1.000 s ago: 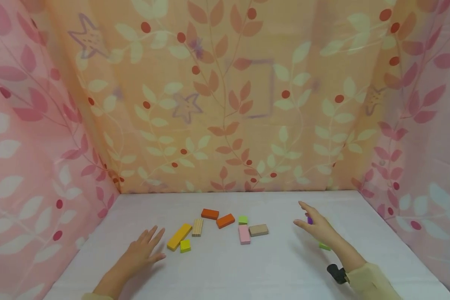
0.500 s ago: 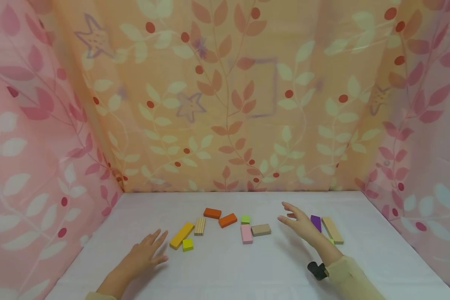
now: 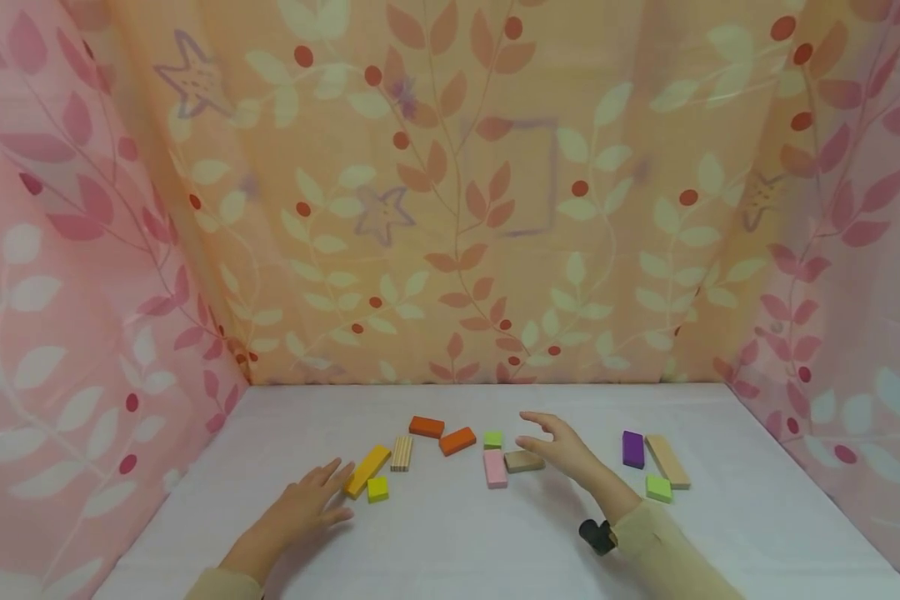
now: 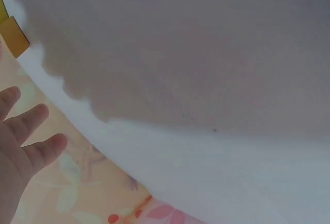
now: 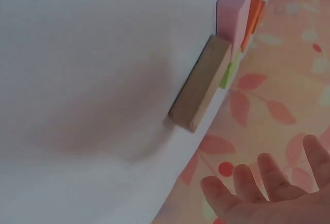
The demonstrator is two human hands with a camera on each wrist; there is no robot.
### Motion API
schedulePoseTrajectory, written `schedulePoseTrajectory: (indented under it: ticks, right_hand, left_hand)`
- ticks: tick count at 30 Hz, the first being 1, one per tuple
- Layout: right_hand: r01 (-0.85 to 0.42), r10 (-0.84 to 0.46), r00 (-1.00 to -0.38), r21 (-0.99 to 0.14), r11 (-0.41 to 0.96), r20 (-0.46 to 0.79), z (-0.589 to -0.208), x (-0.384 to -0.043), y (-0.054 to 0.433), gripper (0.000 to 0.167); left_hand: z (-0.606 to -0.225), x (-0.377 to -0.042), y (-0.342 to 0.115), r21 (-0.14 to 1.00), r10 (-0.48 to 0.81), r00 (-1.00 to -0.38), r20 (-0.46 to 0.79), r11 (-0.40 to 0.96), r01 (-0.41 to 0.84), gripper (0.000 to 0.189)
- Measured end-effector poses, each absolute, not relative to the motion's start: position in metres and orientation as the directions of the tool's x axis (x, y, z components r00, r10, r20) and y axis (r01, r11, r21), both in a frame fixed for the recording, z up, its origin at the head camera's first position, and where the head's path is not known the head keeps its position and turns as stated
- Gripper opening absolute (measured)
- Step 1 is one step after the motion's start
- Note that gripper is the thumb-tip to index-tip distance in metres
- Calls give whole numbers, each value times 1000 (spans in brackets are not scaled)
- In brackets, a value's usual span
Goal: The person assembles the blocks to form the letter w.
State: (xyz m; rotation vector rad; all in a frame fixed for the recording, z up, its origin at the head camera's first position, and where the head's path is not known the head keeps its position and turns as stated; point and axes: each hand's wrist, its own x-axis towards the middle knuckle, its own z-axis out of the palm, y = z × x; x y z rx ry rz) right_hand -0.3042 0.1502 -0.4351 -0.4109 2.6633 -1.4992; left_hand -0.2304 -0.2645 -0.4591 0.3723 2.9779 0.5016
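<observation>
My left hand (image 3: 303, 504) hovers over the left of the white table, its fingers spread and holding nothing. Its fingertips are close to the long yellow-orange block (image 3: 367, 472); a small yellow block (image 3: 377, 489) lies just beyond the thumb. Over the middle right, my right hand (image 3: 566, 454) is bare too, fingers extended, with its thumb by the tan wooden block (image 3: 523, 461). That tan block (image 5: 201, 83) lies against a pink block (image 5: 233, 15) in the right wrist view. Behind the pink block is a small green block (image 3: 492, 439).
Two orange blocks (image 3: 457, 441) and a striped wooden block (image 3: 401, 453) lie at centre left. Farther right are a purple block (image 3: 633, 449), a long light-wood block (image 3: 667, 461) and a green block (image 3: 658, 488). Patterned cloth (image 3: 450, 208) walls the table's back and sides.
My right hand has moved left from the purple block to the tan block, uncovering the right-hand group. My left hand has shifted slightly right, closer to the yellow-orange block.
</observation>
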Motion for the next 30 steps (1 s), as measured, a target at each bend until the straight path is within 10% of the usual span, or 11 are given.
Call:
schedulePoseTrajectory:
  ticks: [30]
  right_hand:
    - [-111, -369, -912, -762, 638, -176, -442, -363, 34, 55]
  left_hand:
    - [-463, -244, -261, 337, 156, -979, -131, 936, 104, 59]
